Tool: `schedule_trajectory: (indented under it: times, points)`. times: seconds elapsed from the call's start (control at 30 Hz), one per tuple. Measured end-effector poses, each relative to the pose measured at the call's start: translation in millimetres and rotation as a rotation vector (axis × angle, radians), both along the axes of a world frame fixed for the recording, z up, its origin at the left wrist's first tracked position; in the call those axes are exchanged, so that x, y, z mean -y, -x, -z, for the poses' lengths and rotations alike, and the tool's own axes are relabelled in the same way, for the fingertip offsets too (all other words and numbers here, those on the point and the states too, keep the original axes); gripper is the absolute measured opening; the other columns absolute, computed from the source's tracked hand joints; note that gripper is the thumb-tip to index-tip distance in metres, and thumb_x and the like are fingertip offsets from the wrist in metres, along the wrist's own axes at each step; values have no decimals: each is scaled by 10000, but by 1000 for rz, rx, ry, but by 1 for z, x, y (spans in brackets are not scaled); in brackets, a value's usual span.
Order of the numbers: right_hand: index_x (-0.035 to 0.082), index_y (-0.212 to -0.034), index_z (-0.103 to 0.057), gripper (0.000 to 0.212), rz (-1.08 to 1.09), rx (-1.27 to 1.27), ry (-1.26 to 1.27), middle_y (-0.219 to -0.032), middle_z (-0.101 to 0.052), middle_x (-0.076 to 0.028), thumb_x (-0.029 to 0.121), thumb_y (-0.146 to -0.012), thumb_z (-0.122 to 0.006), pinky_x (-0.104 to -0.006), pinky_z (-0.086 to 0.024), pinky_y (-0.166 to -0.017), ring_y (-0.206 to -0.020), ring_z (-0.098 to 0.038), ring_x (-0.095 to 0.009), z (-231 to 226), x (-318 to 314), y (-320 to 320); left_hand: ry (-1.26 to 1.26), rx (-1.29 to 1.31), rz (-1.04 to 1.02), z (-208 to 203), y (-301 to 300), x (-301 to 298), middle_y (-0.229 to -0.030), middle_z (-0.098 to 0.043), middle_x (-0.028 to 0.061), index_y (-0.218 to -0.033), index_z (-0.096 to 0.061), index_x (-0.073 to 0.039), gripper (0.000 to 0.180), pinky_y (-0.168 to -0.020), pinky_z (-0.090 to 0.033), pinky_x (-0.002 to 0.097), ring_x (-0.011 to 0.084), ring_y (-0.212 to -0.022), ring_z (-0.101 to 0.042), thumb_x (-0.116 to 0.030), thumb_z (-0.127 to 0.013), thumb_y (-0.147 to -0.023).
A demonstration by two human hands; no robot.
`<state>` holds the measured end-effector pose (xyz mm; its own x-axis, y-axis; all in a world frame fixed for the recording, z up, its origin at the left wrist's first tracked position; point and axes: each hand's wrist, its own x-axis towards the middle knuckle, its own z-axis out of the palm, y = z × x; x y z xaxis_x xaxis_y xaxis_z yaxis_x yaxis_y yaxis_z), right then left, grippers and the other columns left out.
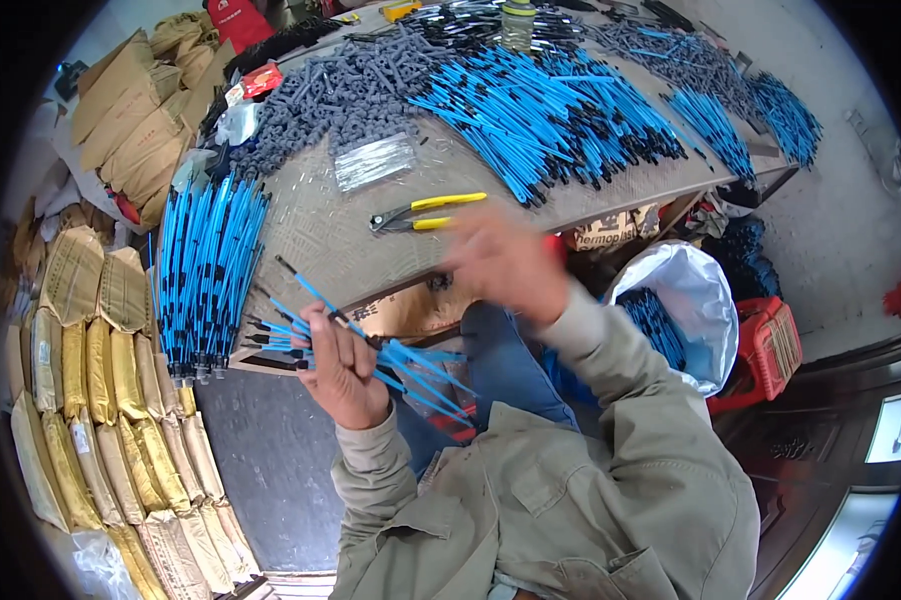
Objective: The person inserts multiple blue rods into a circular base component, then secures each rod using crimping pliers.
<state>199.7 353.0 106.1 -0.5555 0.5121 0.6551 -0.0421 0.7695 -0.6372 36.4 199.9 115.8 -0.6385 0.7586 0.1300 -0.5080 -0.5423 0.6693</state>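
Note:
A loose bunch of thin blue rods with black ends [415, 372] is gripped in my left hand [342, 365], over the front edge of the table. The rods fan out on both sides of the fist, and one points up and away to the left. My right hand [505, 262], smeared by motion, hangs in front of the yellow-handled pliers [420, 212]; I cannot make out its fingers. The pliers lie on the table with their jaws to the left. Beyond them rests a clear packet of silvery thin pieces [374, 162].
Blue rods pile up at the table's back [560, 120] and left end [208, 270]. Grey plastic parts [335, 95] form a heap. A clear bottle [517, 25] stands behind. At right are a silver-lined sack [705, 310] and a red crate [770, 350]. Stacked packages [120, 370] line the left.

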Motion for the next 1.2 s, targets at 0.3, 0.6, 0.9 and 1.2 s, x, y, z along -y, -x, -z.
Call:
schedule_trajectory:
  times: [0.3, 0.6, 0.9, 1.2]
  points:
    - [34, -752, -607, 235, 451, 28, 802, -628, -609, -77, 260, -807, -636, -227, -385, -376, -435, -531, -105, 16, -150, -79, 261, -40, 103, 0, -18, 5, -639, -549, 79, -1094, -457, -23, 299, -602, -523, 312, 221, -657, -626, -282, -386, -963]
    - [12, -813, -613, 185, 404, -288, 933, -595, -565, -34, 196, -818, -599, -173, -326, -359, -412, -463, -55, 8, -129, -43, 180, 78, 374, 6, -28, 8, -860, -612, 119, -879, -462, -67, 305, -825, -501, 443, 280, -899, -621, -357, -395, -947]
    - [18, -1028, -544, 221, 365, -459, 1199, -650, -521, -8, 184, -891, -492, -177, -264, -362, -410, -368, -43, 11, -4, -82, 191, 136, 454, 51, -22, -3, -853, -617, 142, -809, -460, -77, 319, -715, -494, 334, 217, -790, -621, -362, -409, -944]
    - [16, -988, -538, 197, -307, -490, 1575, -675, -567, -32, 187, -890, -532, -172, -285, -362, -409, -415, -47, 54, 56, -75, 321, 19, 305, 51, -25, -10, -1147, -529, 205, -1135, -452, 0, 370, -871, -455, 378, 286, -1049, -541, -316, -430, -942]
